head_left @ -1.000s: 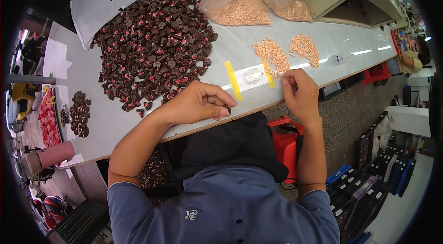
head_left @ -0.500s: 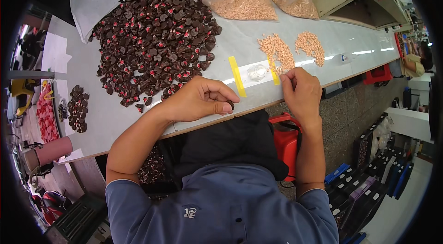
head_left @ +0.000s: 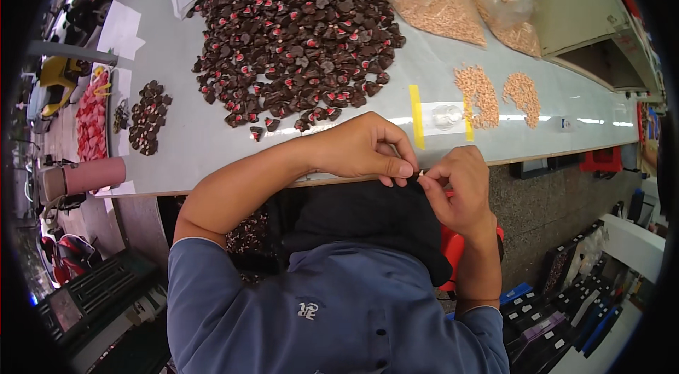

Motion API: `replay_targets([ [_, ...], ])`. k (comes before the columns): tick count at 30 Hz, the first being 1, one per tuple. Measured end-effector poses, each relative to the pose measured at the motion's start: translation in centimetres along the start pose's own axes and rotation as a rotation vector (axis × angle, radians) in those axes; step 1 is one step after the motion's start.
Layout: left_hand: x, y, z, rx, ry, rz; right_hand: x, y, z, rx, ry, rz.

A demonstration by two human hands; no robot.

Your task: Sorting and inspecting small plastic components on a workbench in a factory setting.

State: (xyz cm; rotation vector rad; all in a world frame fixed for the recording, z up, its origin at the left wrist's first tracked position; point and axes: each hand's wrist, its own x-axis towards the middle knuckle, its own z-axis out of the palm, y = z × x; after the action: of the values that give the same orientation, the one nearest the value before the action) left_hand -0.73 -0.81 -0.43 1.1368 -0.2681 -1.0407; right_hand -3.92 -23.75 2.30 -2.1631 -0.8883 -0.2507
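My left hand (head_left: pixel 371 151) pinches a small dark brown piece, mostly hidden by its thumb and fingers, at the table's front edge. My right hand (head_left: pixel 461 188) is closed on a tiny pale beige piece (head_left: pixel 421 173), its fingertips almost meeting the left hand's. Whether the two pieces touch, I cannot tell. Beyond my left hand spreads a large pile of dark brown pieces (head_left: pixel 297 41), many with red and white spots. Past my right hand lie a heap of beige bits (head_left: pixel 479 98) and a smaller beige heap (head_left: pixel 522 98).
A clear, shiny blob on a white sheet (head_left: pixel 445 117) sits between yellow tape strips (head_left: pixel 416 117). At the back stand plastic bags of beige bits (head_left: pixel 442 16) beside a pale metal cabinet (head_left: pixel 594 27). A smaller dark pile (head_left: pixel 149 119) and pink cylinder (head_left: pixel 95 177) are left.
My right hand has left the beige heap with a tiny piece and come down toward the left hand. The left hand has moved right relative to my body. The whole view has shifted.
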Motion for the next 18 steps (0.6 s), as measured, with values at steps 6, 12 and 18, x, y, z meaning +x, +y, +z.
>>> replay_targets([
  [6,-0.6,0.3,0.0,0.026,-0.029,0.004,0.7,-0.3,0.9,0.081,-0.083,-0.008],
  [12,-0.6,0.0,-0.3,-0.005,-0.011,-0.004,0.6,-0.5,1.3,0.079,-0.057,0.124],
  [18,-0.6,0.3,0.0,-0.015,0.041,-0.022,0.4,-0.9,1.1,0.105,0.103,0.142],
])
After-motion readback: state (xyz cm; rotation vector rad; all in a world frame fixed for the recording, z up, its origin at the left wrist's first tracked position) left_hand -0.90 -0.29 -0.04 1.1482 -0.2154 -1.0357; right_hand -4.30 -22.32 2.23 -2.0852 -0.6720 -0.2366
